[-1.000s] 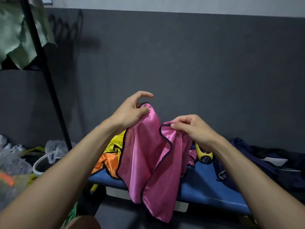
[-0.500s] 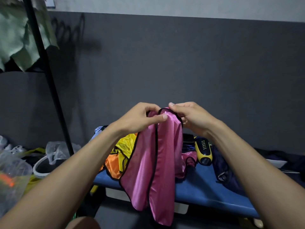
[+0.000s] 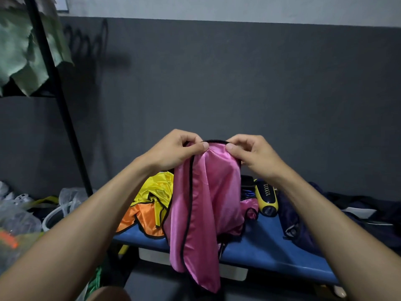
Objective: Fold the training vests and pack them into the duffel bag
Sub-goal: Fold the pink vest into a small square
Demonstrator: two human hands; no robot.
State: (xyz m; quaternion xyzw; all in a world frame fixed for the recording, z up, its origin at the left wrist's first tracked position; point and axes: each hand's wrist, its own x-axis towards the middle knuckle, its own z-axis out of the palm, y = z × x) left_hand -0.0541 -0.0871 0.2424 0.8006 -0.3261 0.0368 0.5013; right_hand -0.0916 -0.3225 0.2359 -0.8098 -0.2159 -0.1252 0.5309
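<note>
A shiny pink vest (image 3: 206, 205) with black trim hangs in front of me above the blue bench (image 3: 267, 250). My left hand (image 3: 173, 152) pinches its top edge on the left, and my right hand (image 3: 253, 155) pinches the same edge on the right, thumbs close together. The vest droops folded lengthwise, its lower end below the bench's front edge. A yellow vest (image 3: 156, 190) and an orange vest (image 3: 138, 218) lie crumpled on the bench's left end. A dark navy duffel bag (image 3: 303, 224) lies on the bench at the right.
A yellow and black device (image 3: 267, 198) lies on the bench beside the pink vest. A black rack pole (image 3: 63, 105) with green cloth (image 3: 19, 53) stands at the left. Plastic bags and a white bucket (image 3: 52, 218) clutter the floor at the lower left. A grey wall is behind.
My hands have come together and risen, bringing the two top corners of the pink vest side by side, so the vest now hangs narrower and doubled.
</note>
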